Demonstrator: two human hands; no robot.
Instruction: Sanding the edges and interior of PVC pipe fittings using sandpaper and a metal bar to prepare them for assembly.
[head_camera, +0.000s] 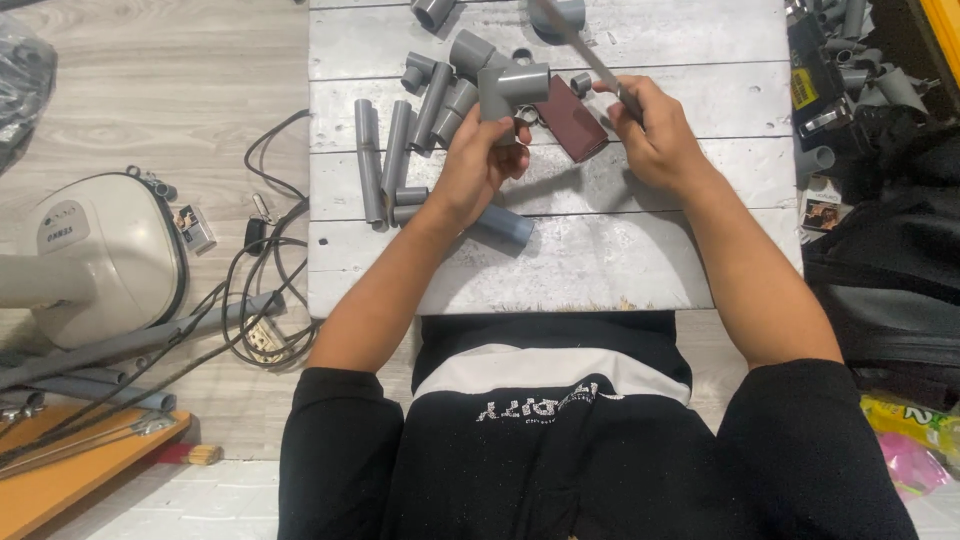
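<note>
My left hand (478, 160) grips a grey plastic tee pipe fitting (510, 90) and holds it up over a white wooden table (640, 250). My right hand (655, 125) is closed on a thin metal blade-like tool (575, 40) that slants up and to the left, just right of the fitting. A dark red folded sheet (575, 125) lies on the table between my hands. A short grey pipe piece (505, 225) lies under my left wrist.
Several grey pipe lengths (385, 150) and elbows (445, 65) lie at the table's back left. A beige fan base (95, 255), black cables (260, 290) and long pipes (120, 350) sit on the floor at left. A dark bag (890, 270) and more fittings (850, 60) are at right.
</note>
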